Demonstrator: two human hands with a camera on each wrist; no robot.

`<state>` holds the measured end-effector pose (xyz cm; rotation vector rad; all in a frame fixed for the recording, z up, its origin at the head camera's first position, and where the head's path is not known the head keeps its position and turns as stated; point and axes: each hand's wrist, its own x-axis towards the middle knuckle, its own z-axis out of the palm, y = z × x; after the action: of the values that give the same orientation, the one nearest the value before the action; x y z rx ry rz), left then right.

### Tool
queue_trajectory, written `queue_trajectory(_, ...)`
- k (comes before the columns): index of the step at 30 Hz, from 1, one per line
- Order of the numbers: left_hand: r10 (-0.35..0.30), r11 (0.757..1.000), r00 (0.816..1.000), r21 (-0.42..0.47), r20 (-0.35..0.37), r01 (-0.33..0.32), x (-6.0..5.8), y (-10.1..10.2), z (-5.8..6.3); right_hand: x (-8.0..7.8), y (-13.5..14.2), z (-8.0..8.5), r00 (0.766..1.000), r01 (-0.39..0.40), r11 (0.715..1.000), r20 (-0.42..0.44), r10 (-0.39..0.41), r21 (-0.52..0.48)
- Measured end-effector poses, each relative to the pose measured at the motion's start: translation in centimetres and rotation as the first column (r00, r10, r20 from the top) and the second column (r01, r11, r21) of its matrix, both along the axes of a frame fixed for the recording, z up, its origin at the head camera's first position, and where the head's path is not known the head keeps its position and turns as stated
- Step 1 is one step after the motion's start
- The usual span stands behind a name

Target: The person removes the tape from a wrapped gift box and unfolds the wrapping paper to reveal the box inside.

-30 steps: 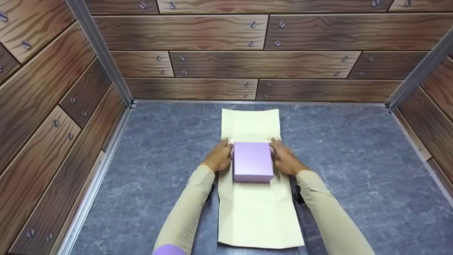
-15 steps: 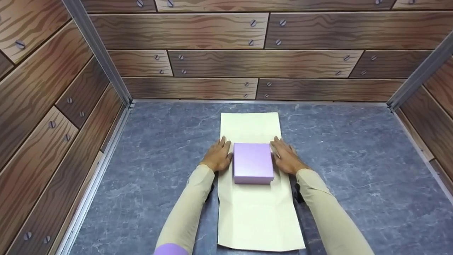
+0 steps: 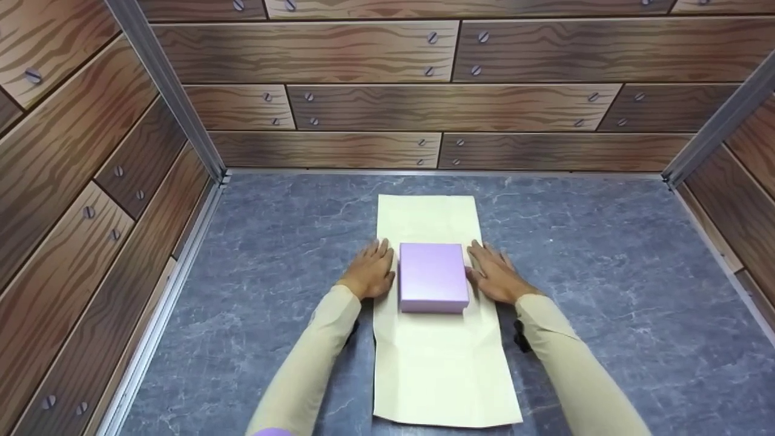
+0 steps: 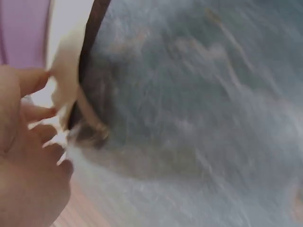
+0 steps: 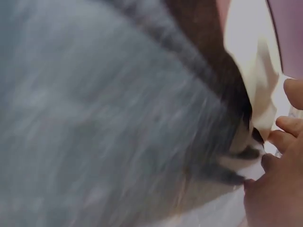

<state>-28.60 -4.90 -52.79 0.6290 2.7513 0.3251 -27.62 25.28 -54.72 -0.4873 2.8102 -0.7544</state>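
Observation:
A lilac box [image 3: 433, 274] sits on a long sheet of cream paper [image 3: 445, 369] in the head view. My left hand [image 3: 368, 269] lies along the paper's left edge, beside the box, with its fingers extended forward. On the other side, my right hand [image 3: 496, 272] rests at the paper's right edge, fingers straight and thumb near the box's side. In the left wrist view the fingers touch or hover over the paper edge [image 4: 66, 56]; blur hides which. The right wrist view shows the box [image 5: 293, 33] beyond the raised paper margin [image 5: 253, 61].
The paper lies on a dark blue-grey marbled surface [image 3: 290, 242]. A wood-plank patterned wall [image 3: 375, 109] stands at the back, and similar panels [image 3: 91, 242] rise at the left and right. Metal rails run along the corners and edges.
Both hands have moved slightly outward from the box, and their fingers have straightened. The far end of the paper has come down flatter. The box has stayed in place.

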Motion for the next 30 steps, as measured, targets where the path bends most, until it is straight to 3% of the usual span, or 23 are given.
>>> queue_trajectory(3, -0.052, 0.999, 0.995, 0.022, 0.081, 0.05, 1.1, -0.3, 0.6, 0.8, 0.8, 0.5, 0.999, -0.041, 0.999, 0.023, 0.041, -0.004)
queue_trajectory(7, -0.075, 0.996, 0.978, 0.07, 0.194, 0.062, 2.9, -0.6, 1.0, 2.1, 1.6, 1.1, 0.994, -0.101, 0.994, 0.04, 0.1, 0.027)
queue_trajectory(10, -0.089, 0.994, 0.969, 0.085, 0.229, 0.071, 4.4, -0.7, 1.0, 3.1, 2.0, 1.5, 0.989, -0.146, 0.988, 0.046, 0.144, 0.048)
queue_trajectory(14, -0.127, 0.991, 0.973, 0.064, 0.192, 0.116, 6.0, -0.8, 0.7, 4.4, 2.2, 1.6, 0.978, -0.204, 0.977, 0.048, 0.201, 0.061)
queue_trajectory(18, -0.164, 0.986, 0.976, 0.028, 0.14, 0.162, 6.8, -1.1, 0.0, 5.2, 2.2, 1.1, 0.97, -0.241, 0.966, 0.041, 0.239, 0.088)
queue_trajectory(30, -0.164, 0.986, 0.979, 0.019, 0.119, 0.163, 7.4, -1.3, -0.9, 5.8, 2.4, 0.2, 0.963, -0.27, 0.959, 0.026, 0.269, 0.083)
